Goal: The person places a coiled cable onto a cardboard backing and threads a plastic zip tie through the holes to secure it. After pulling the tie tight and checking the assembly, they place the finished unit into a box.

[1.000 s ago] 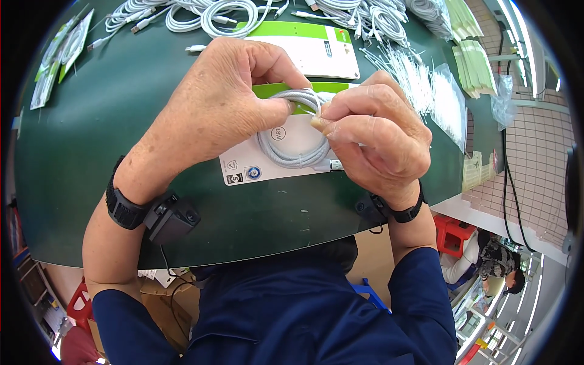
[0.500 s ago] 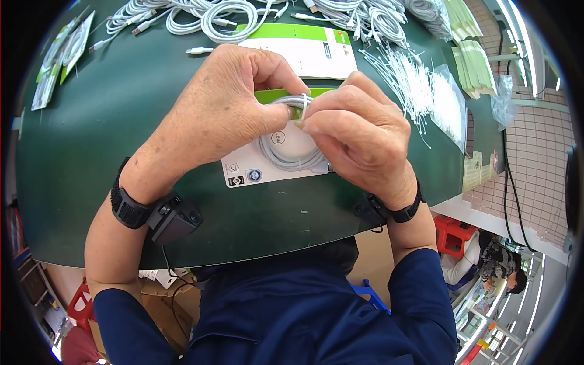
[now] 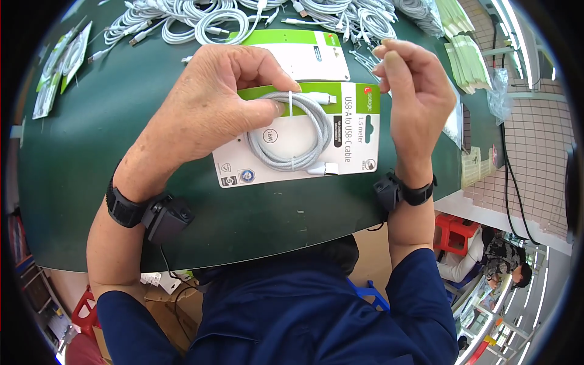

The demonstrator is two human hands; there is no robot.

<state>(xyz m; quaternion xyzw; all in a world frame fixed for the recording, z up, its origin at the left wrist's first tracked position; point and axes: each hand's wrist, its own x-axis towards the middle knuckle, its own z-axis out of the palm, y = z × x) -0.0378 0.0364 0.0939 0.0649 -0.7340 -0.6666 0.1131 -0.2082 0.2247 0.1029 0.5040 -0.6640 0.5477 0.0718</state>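
A white and green cardboard packaging card (image 3: pixel 365 164) lies at the middle of the table with a coiled grey braided USB cable (image 3: pixel 325 131) on it. White ties hold the coil at its top and bottom, and both plugs point right. My left hand (image 3: pixel 213 103) grips the card's upper left part and the coil, its thumb in front beside the upper white tie (image 3: pixel 291 103). Off the card's right edge, my right hand (image 3: pixel 420 97) is raised with its fingertips drawn together; anything between them is too small to make out.
A second green and white card (image 3: pixel 292 67) lies just beyond. Loose grey cables (image 3: pixel 231 21) heap along the far edge. White cable ties (image 3: pixel 362 61) lie partly behind my right hand. Stacked pale green cards (image 3: pixel 468 64) stand far right; carded cables (image 3: pixel 61 73) lie far left.
My right hand has let go of the upper tie and moved right and up, uncovering the card's right half. My left hand, with the card, has shifted slightly left.
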